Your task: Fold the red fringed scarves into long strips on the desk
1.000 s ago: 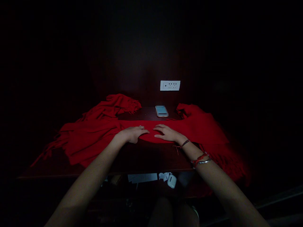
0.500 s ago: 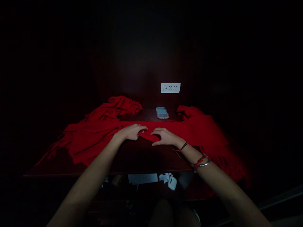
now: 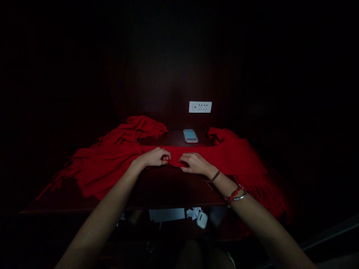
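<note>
A red fringed scarf [image 3: 224, 155] lies across the dark tabletop, folded into a narrow band in the middle. Its left part spreads in loose wrinkles with fringe at the ends, and its right part fans out over the table's right side. At the band's near edge, my left hand [image 3: 155, 157] pinches the cloth between thumb and fingers. A short gap to the right, my right hand [image 3: 195, 163] grips the same edge, thumb below and fingers on top. Between the two hands the edge sags slightly.
Behind the scarf a phone [image 3: 190, 136] lies flat. A white socket panel [image 3: 200, 107] is on the dark back wall. Below the table's front edge are a printed sheet [image 3: 167, 214], crumpled paper [image 3: 193, 213] and a white earphone case [image 3: 202, 219]. The surroundings are very dark.
My fingers have closed on the scarf's near edge, where my right thumb and fingers were wider apart before. The raised fold between my hands now lies flatter. The view has shifted slightly.
</note>
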`<state>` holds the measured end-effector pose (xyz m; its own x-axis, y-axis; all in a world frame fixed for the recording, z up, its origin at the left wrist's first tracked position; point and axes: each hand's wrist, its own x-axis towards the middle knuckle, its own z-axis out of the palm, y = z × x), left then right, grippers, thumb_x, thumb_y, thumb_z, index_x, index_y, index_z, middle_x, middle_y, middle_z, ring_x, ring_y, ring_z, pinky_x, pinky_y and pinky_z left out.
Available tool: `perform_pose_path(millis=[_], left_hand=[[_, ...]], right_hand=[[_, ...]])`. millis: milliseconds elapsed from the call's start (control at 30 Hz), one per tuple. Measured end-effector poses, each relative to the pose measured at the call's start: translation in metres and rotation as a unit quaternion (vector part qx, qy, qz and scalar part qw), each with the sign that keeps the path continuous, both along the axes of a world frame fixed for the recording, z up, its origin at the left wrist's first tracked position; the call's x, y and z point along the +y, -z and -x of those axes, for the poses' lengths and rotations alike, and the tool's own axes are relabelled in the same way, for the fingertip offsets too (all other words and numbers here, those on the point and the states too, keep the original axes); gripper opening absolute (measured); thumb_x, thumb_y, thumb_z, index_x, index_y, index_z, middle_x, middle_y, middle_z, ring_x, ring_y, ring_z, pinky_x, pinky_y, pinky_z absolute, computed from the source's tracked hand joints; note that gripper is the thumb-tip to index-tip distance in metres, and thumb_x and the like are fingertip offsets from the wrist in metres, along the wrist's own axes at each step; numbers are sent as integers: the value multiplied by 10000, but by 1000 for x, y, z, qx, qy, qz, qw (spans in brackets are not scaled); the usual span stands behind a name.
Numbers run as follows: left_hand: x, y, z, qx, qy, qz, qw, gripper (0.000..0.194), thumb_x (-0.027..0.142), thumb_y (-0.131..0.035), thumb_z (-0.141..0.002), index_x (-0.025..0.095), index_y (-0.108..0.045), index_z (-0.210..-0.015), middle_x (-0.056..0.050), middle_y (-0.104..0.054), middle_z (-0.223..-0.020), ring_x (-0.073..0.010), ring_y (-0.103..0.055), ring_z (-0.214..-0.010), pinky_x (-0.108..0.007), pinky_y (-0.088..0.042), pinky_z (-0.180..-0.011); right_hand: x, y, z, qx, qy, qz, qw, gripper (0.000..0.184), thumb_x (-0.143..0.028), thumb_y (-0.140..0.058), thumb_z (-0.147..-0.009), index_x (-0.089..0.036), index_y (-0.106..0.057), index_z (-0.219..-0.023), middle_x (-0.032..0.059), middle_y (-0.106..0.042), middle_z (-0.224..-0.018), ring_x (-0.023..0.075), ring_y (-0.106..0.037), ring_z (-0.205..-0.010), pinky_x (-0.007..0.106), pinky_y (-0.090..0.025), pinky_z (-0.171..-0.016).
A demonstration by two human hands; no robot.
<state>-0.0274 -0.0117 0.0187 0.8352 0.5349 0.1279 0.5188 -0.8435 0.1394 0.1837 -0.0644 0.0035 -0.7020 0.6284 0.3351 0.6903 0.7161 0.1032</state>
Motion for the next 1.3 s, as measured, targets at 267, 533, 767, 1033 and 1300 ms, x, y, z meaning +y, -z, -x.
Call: perform_pose_path(millis=[267,533,767,1033,1300], left_hand=[[-5,-6,0,41,3,3,999,95,204,-485,-657,175,-548,-722,31,-522,-625,-84,-461,-568,-166,-317,-546],[-9,-4,1,83,-2,57,995,95,153,-491,-589,192,-520,-671,59,-496,-594,-76,-430,-532,-168,-307,-507],[-6,-3,5,87,-4,119,989,139,129,-495,-578,182,-526,-702,59,-499,-611,-68,-442,-552,-151,-321,-506],[-9,-1,-3,62,49,142,987,125,92,-456,-601,156,-531,-679,51,-486,-600,-59,-440,-548,-141,-318,-519],[-9,0,-4,73,66,172,980,163,65,-445,-546,157,-513,-663,52,-460,-592,-71,-419,-554,-152,-322,-526]], right_hand=[[-1,0,0,-18,-14,-43,999,231,-281,-381,-792,-156,-573,-825,44,-558,-757,121,-485,-678,225,-317,-623],[-5,6,8,-95,-29,-77,992,173,-257,-411,-776,-166,-556,-804,48,-566,-756,134,-490,-682,250,-312,-630],[-12,14,-2,-93,-19,-96,991,245,-244,-329,-832,-169,-554,-770,41,-551,-692,117,-475,-641,240,-303,-596],[-15,18,-9,-115,-40,-127,984,218,-210,-328,-842,-171,-533,-780,16,-538,-699,112,-456,-645,240,-291,-574],[-14,20,-9,-111,-60,-145,981,202,-198,-335,-836,-172,-526,-773,15,-522,-702,117,-431,-648,244,-289,-579]])
